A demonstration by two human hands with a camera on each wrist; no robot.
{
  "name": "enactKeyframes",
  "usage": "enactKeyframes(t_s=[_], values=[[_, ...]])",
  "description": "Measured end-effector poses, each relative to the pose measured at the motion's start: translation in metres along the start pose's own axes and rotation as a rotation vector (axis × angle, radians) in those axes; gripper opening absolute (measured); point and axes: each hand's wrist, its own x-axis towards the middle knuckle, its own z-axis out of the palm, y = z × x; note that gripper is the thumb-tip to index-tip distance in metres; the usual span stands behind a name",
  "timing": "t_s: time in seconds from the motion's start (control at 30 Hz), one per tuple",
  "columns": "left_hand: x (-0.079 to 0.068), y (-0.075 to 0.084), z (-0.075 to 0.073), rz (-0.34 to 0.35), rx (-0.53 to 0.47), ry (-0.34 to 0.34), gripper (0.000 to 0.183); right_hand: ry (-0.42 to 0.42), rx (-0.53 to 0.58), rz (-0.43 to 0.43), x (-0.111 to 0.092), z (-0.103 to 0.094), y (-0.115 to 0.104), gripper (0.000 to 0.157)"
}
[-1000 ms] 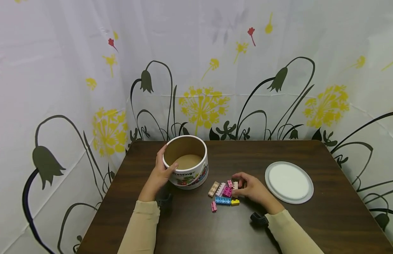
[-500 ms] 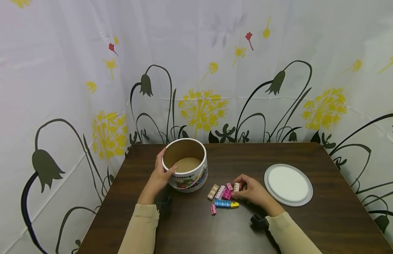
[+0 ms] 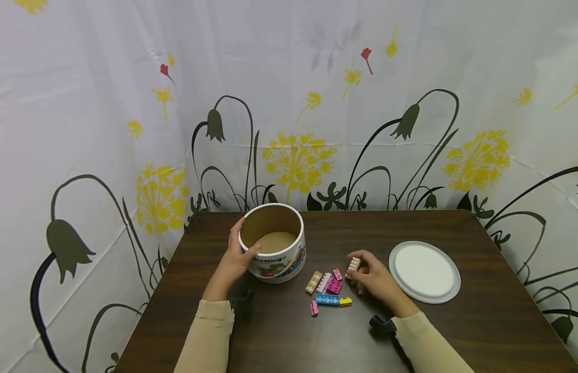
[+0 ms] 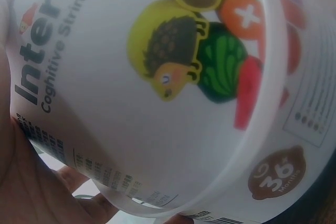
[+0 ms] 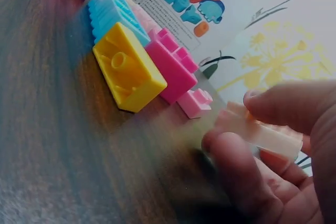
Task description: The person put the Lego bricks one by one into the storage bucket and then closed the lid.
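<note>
My left hand (image 3: 237, 257) grips the near left wall of a round white tub (image 3: 281, 264), thumb over the rim and fingers outside. The tub stands on the table, its inside turned toward me; printed toys and lettering fill its side in the left wrist view. My right hand (image 3: 372, 277) pinches a cream toy brick (image 5: 262, 136) between thumb and fingers, just right of a group of bricks. That group has a tan brick (image 3: 313, 282), a pale pink brick (image 3: 323, 283), a magenta brick (image 3: 334, 286), a blue brick (image 3: 327, 299) and a yellow brick (image 5: 128, 69).
A small pink brick (image 3: 337, 274) lies at the group's far side and another pink brick (image 3: 314, 308) at its near side. A round white lid (image 3: 425, 272) rests to the right of my right hand on the dark wooden table (image 3: 279, 342). A flowered curtain (image 3: 289, 77) hangs behind.
My right hand has picked the cream brick out of the group, moving it slightly right and away from the others. The left hand keeps its grip on the tub.
</note>
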Motion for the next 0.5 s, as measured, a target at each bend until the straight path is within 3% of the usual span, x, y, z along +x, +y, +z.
enactKeyframes(t_s=[0.23,0.5], values=[[0.001,-0.0012,0.0008,0.01,-0.015,-0.004,0.097,0.141,0.118,-0.036,0.0018,-0.0001,0.0034,0.036],[-0.0002,-0.0005,0.0007,0.013,-0.019,0.006,0.096,0.146,0.192,-0.055,0.001,-0.0002,0.0033,0.041]])
